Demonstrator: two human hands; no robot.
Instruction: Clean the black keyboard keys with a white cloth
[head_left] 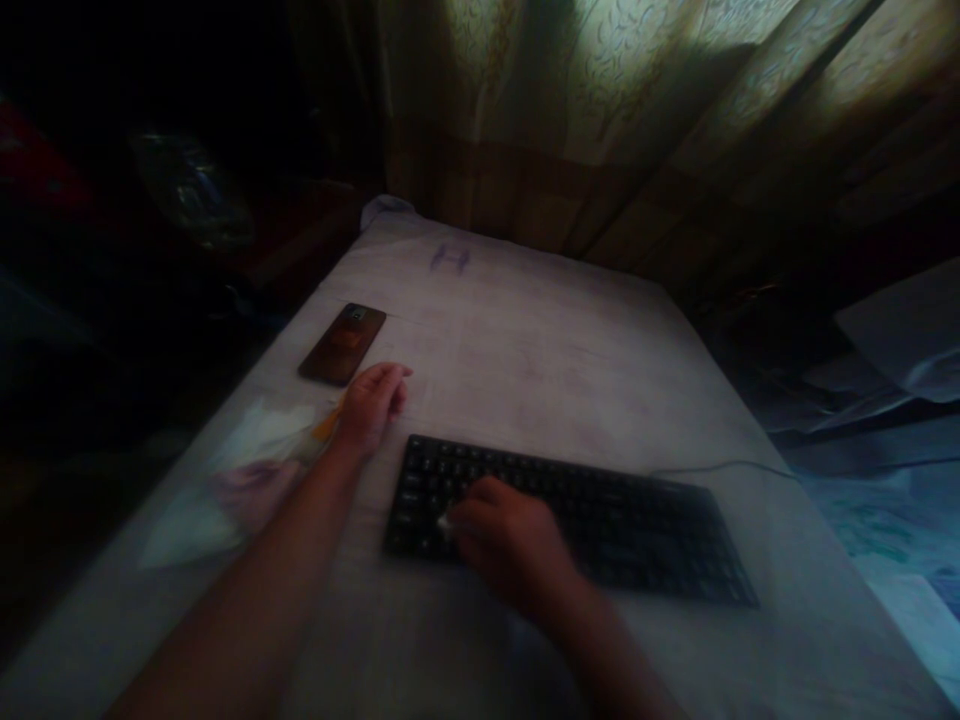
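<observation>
A black keyboard (622,515) lies on the pale cloth of the table. Over its left keys is my right hand (514,535), fingers pinched together. A small whitish piece (444,522), too blurred to name, shows at those fingertips, touching or just above the keys. My left hand (375,400) is loosely closed beyond the keyboard's far left corner, with nothing visible in it. Beside its wrist is an orange object (328,425), partly hidden. Left of that forearm lies a crumpled, whitish, see-through bag (259,440) with a pinkish patch.
Further back on the left lies a dark phone (343,343), its camera side up. The keyboard's cable (724,466) runs off the right edge of the cloth-covered table (540,330). A patterned curtain (600,130) hangs behind, and folded fabric (900,330) is at the right.
</observation>
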